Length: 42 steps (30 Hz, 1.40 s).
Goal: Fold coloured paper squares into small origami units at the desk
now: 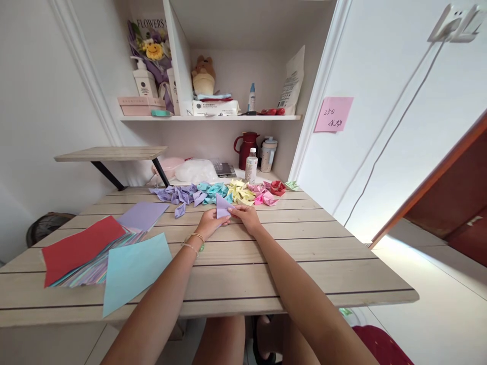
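A partly folded piece of purple origami paper (pixel 222 207) is held up between my two hands above the table's middle. My left hand (pixel 211 223) pinches its lower left side, with bracelets on that wrist. On the right side of the paper, the fingers of my right hand (pixel 247 217) are closed on its edge. Just beyond my hands lies a row of folded paper pieces: purple ones (pixel 178 194), blue ones (pixel 211 190), yellow ones (pixel 240 191), pink ones (pixel 265 194), a red one (pixel 277 188) and a green one (pixel 292 185).
Left on the slatted table (pixel 304 253) are a fanned stack of coloured paper (pixel 83 248), a purple sheet (pixel 142 215) and a light blue sheet (pixel 135 271). Behind the row stand a bottle (pixel 251 166), a red jug (pixel 248 147) and a tumbler (pixel 268 154). A small raised shelf (pixel 110 153) overhangs the back left.
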Tool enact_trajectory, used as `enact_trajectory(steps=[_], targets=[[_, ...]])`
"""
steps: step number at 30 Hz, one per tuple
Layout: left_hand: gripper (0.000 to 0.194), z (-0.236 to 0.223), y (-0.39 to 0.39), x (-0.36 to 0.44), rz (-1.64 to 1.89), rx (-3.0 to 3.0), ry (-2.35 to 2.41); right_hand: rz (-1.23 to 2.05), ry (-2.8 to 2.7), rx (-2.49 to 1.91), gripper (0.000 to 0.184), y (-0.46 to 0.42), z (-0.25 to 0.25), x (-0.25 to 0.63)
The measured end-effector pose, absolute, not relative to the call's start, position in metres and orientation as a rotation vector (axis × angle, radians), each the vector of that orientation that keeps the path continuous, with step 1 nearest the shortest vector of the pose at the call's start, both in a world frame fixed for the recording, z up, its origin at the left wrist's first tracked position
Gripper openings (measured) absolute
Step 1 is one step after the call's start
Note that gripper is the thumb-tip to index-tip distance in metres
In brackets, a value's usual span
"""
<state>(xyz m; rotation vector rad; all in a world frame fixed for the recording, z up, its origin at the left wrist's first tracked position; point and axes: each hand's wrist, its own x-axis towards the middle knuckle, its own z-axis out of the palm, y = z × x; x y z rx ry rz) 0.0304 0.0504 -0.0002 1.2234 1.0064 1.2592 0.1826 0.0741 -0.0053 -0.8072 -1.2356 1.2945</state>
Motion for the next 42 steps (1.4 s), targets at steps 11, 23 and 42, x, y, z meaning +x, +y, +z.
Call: enact_trajectory(steps=[11,23,42], targets=[[0.026,0.006,0.049,0.026,1.238,1.200,1.049,1.227,-1.133,-0.855,0.036,0.072,0.001,0.181],[0.027,0.005,0.048,0.025,1.249,1.098,0.952,1.185,-1.040,-0.866,0.042,0.074,-0.004,0.180],[0.057,0.010,0.042,0.031,1.244,1.087,0.904,1.100,-1.325,-0.900,0.050,0.068,-0.001,0.177]])
